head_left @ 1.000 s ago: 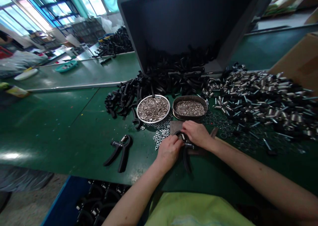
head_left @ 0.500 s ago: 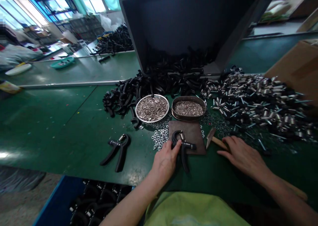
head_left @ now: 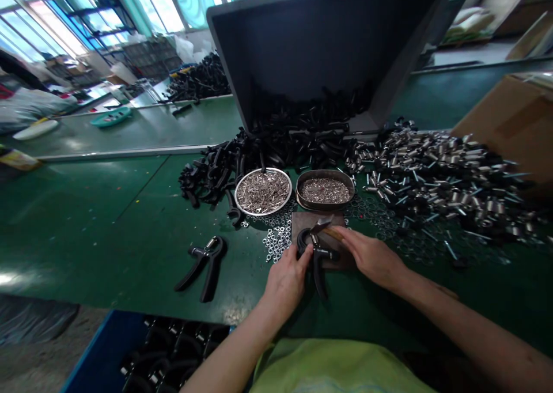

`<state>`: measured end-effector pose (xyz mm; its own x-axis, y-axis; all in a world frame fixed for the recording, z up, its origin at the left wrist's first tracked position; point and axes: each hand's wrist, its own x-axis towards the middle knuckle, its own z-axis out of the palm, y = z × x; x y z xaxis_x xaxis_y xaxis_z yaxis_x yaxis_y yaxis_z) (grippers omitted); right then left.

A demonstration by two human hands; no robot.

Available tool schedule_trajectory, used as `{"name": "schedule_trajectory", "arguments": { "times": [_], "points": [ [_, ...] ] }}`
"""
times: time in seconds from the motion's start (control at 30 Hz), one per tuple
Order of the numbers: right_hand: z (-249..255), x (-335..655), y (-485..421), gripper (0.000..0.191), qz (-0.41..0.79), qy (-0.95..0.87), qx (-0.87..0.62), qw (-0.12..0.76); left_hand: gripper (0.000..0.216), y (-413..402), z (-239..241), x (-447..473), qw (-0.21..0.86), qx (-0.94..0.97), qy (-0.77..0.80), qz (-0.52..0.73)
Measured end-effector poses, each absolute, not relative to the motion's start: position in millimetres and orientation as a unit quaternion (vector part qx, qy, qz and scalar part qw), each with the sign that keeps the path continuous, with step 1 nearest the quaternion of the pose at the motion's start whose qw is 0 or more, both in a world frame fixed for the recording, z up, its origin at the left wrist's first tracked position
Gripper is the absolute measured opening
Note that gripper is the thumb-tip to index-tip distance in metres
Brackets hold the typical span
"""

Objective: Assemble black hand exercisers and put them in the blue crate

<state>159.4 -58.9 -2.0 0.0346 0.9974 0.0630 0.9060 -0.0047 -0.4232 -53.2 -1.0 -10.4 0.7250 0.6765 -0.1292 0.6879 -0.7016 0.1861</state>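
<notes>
My left hand is closed on a black hand grip strengthener, pinching its left side near the coil spring. The strengthener's curved top rests on a square brown metal plate, with its handles toward me. In my right hand is a hammer, held by its wooden handle. The hammer's head is over the top of the strengthener, close to the spring; whether they touch I cannot tell. A second hand grip strengthener lies by itself to the left on the green table.
Behind the plate are a round dish of small metal pins and an oval tin of tiny metal parts. Loose nuts lie beside the plate. Black handles spill from a large grey bin. Springs and bolts are heaped right; a blue crate stands below.
My right hand has taken up the hammer from beside the plate and brought it left, over the strengthener. My left hand and the strengthener have stayed in place.
</notes>
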Motion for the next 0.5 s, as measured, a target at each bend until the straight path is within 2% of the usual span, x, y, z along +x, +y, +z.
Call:
{"name": "schedule_trajectory", "arguments": {
  "times": [0.07, 0.23, 0.4, 0.5],
  "points": [
    [-3.1, 161.3, -62.8, 0.039, 0.13, -0.676, -0.704, 0.178, 0.055, -0.7, -10.5, -53.1, 0.114, 0.922, 0.37, -0.023],
    [7.6, 161.2, -66.3, 0.042, 0.079, -0.662, -0.697, 0.262, 0.054, -1.1, -10.5, -52.3, 0.111, 0.922, 0.369, -0.026],
    [-3.6, 159.3, -59.3, 0.039, 0.093, -0.69, -0.696, 0.178, 0.058, -1.6, -11.5, -52.9, 0.118, 0.92, 0.373, -0.018],
    [-14.0, 168.9, -74.9, 0.04, 0.04, -0.679, -0.715, 0.164, 0.057, 2.5, -10.7, -57.7, 0.171, 0.91, 0.377, 0.032]
  ]
}}
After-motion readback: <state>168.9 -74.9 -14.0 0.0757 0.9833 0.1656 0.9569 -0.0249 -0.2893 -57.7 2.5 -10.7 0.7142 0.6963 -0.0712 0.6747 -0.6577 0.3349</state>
